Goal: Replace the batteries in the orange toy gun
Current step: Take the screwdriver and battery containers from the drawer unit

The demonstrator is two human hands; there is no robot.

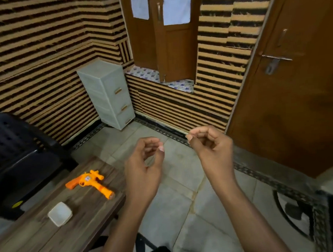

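Observation:
The orange toy gun lies flat on the wooden table, near its far right corner, with nothing touching it. A small white plastic container sits on the table nearer to me. My left hand is raised over the floor to the right of the table, fingers loosely curled and empty. My right hand is held up further right at the same height, fingers also curled with nothing in them. No batteries are visible.
A black plastic chair stands behind the table on the left. A white drawer unit is in the corner. A brown door is at right, a patterned rug lies at lower right, and tiled floor lies below my hands.

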